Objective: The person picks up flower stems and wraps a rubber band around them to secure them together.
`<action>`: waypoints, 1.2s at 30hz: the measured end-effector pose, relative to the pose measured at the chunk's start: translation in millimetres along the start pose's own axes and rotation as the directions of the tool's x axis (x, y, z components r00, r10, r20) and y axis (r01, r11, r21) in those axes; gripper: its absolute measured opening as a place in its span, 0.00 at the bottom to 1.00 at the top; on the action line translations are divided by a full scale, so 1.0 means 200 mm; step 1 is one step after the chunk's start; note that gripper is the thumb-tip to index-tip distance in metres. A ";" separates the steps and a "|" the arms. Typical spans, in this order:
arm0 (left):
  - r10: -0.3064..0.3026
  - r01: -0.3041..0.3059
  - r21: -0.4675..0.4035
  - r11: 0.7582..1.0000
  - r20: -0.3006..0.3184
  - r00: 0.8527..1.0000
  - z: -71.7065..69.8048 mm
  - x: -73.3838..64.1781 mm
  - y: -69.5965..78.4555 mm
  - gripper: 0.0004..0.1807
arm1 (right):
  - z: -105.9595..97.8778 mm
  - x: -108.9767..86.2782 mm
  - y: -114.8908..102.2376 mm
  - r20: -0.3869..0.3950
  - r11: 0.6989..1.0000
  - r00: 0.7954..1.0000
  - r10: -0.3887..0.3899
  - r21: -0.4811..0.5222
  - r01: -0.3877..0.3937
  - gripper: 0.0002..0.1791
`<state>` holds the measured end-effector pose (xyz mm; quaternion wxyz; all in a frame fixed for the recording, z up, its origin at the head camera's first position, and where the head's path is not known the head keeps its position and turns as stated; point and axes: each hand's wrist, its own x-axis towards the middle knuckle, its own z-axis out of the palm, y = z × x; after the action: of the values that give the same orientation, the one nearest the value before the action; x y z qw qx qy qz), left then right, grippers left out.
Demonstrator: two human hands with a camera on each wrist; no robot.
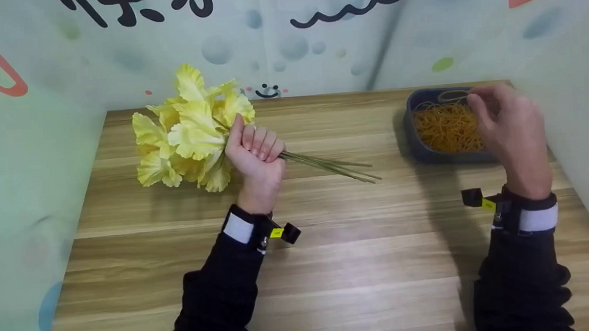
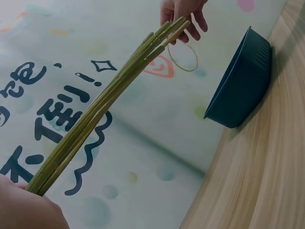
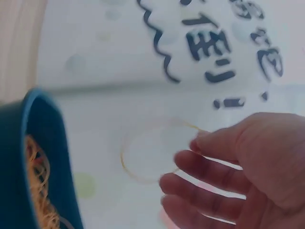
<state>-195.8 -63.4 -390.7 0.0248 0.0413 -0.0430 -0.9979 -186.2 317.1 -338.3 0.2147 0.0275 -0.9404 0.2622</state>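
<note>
My left hand (image 1: 258,152) grips a bunch of yellow artificial flowers (image 1: 195,125) by their green stems (image 1: 333,165). The blossoms spread out to the left of the fist, and the bare stem ends stick out to the right. At the back right, my right hand (image 1: 512,131) pinches one rubber band (image 1: 453,96) between thumb and fingertips, above the blue bin (image 1: 409,133). In the right wrist view this rubber band (image 3: 122,160) hangs as a thin loop in the air. Inside the bin lies a heap of yellow-orange rubber bands (image 1: 445,128).
The wood-grain table (image 1: 362,263) ends at a printed backdrop (image 1: 328,51) behind, with pale side walls at left and right. The bin stands near the table's back right corner. Small cameras (image 1: 291,233) are strapped at both wrists.
</note>
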 end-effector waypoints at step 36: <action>-0.003 0.003 0.037 0.999 -0.008 1.000 0.00 0.00 -0.01 0.38 | 0.10 -0.17 -0.34 0.077 0.688 0.688 -0.721 0.189 0.700 0.11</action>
<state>-196.3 -61.3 -390.4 0.0226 0.0459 -0.0613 -0.9968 -151.3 245.9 -335.5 0.2281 0.4248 -0.8472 0.2230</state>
